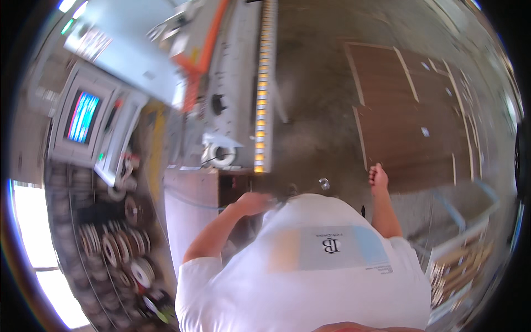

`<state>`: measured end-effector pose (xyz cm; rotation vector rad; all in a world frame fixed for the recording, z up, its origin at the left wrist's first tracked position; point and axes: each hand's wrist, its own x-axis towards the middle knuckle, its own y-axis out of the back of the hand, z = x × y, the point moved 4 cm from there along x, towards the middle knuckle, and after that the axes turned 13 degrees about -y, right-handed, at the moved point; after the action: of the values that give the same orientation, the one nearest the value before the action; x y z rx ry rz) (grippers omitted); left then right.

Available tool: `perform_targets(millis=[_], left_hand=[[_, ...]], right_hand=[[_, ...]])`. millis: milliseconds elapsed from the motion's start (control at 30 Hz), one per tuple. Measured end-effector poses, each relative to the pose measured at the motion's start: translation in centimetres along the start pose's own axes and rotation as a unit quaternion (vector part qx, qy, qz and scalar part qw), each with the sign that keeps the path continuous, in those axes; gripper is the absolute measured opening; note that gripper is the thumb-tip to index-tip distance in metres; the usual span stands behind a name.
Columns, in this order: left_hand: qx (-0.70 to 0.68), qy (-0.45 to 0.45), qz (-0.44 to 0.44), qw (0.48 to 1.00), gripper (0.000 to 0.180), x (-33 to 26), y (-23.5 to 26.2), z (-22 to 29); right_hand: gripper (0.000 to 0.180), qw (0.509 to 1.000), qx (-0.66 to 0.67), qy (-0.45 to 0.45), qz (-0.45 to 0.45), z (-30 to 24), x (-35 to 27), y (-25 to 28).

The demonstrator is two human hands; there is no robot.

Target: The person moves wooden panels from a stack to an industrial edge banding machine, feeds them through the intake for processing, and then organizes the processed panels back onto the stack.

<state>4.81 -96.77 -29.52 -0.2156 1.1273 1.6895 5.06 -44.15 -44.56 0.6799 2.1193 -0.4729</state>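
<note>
My left hand [257, 203] is in front of my waist, beside the near end of a long machine and a brown-sided cabinet [193, 185]. Motion smears its fingers, and I cannot tell whether they grip anything. A dark blurred shape lies just past its fingertips. Out to the right, my right hand [378, 176] hangs with the fingers curled closed, and nothing shows in it. Beyond that hand lie stacked brown boards [409, 127] with pale edge strips.
A long machine bed with a yellow-and-white marked rail [262, 88] runs ahead. A white roll [221, 156] sits on the cabinet side. At left are a control screen [84, 117] and a rack of edging rolls [119, 246]. A crate of wooden strips [456, 271] stands at lower right.
</note>
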Motion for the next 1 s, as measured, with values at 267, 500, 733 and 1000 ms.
perform_targets(millis=[267,500,733,1000], left_hand=[[0.241,0.261,0.383,0.853,0.03,-18.2,6.8,-16.6],[0.081,0.378,0.691,0.611,0.021,-34.2,11.8,-26.8],[-0.01,0.337,0.806,0.487,0.032,-35.1,14.0,-38.5],[-0.132,0.392,0.798,0.437,0.033,-29.3,14.9,-44.5]], right_hand=[[0.035,0.958,-0.273,0.005,-0.087,-0.3,1.7,-10.9],[0.035,0.766,-0.617,0.11,-0.141,3.4,-1.4,-14.2],[0.036,0.743,-0.626,0.205,-0.118,4.2,1.3,-4.1],[0.036,0.867,-0.498,0.009,0.027,5.5,-2.3,0.1]])
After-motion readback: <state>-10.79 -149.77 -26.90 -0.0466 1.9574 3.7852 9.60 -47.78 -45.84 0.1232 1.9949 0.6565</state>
